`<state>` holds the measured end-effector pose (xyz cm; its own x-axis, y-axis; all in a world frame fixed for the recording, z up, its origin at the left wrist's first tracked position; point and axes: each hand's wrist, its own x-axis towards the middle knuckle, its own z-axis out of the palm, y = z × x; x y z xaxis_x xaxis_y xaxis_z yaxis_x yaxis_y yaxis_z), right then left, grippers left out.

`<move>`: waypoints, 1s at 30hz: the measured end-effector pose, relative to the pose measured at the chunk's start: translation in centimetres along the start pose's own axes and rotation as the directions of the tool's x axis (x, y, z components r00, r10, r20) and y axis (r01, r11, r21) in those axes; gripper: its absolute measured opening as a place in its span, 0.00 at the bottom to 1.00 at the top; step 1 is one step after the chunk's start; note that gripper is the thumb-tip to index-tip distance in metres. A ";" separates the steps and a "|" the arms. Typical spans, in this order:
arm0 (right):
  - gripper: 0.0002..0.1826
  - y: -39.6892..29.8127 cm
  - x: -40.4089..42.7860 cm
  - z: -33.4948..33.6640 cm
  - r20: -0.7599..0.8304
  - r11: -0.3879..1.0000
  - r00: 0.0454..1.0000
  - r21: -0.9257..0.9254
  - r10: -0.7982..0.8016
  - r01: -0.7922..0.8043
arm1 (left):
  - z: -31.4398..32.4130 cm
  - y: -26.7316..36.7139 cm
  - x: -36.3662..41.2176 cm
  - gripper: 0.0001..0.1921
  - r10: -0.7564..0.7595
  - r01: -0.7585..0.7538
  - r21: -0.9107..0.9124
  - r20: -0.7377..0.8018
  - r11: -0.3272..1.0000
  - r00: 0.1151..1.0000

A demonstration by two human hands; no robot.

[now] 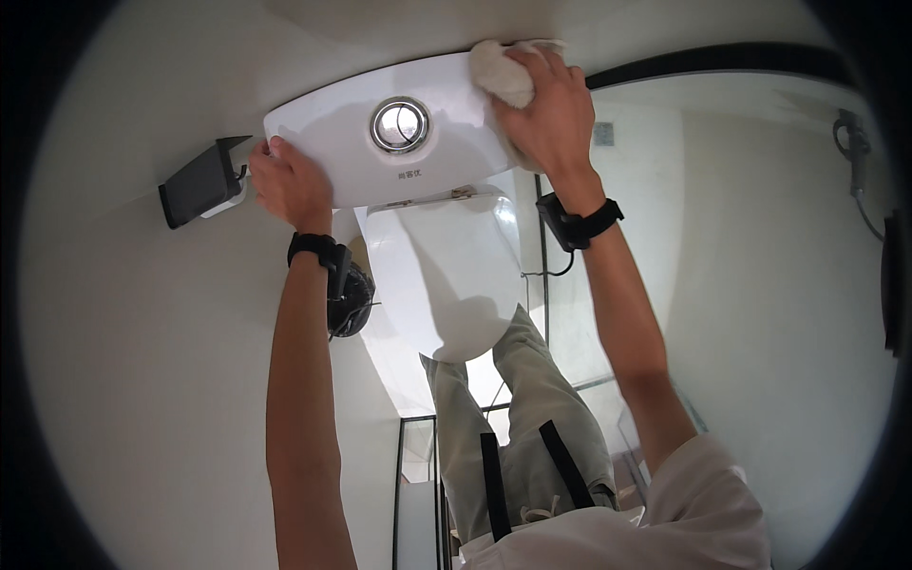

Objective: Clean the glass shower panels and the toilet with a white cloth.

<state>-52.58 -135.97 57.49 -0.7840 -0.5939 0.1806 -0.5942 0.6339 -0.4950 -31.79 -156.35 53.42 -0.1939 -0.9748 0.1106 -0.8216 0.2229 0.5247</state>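
Note:
A white toilet tank lid (pixel 335 142) spans the upper middle, with a round chrome dual-flush button (pixel 400 125) set in it and small writing near its front edge. My right hand (pixel 552 117) holds a cream-coloured cloth (pixel 502 75) against the lid's right end, by the wall. Around the left end of the lid curl the fingers of my left hand (pixel 292 182); its fingertips are partly hidden. Below the tank, the toilet seat cover (pixel 445 278) is down. Each wrist bears a black strap with a small device.
On the left wall is a dark-topped toilet paper holder (pixel 203 187). A black-lined waste bin (pixel 354 303) stands left of the toilet. Right of it are a black-framed glass partition (pixel 719 60), a floor drain (pixel 603 134) and a hand shower (pixel 855 153).

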 end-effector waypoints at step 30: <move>0.33 -6.3 0.2 4.6 0.069 0.910 0.908 -0.019 -0.413 0.415 | 0.6 -1.3 0.5 0.22 0.012 -0.014 -0.018 -0.116 1.000 0.993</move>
<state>-48.22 -142.38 56.70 -0.4541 -0.8354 0.3097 -0.8694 0.3396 -0.3588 -31.17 -157.16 52.33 -0.1402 -0.9667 0.2140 -0.8092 0.2364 0.5378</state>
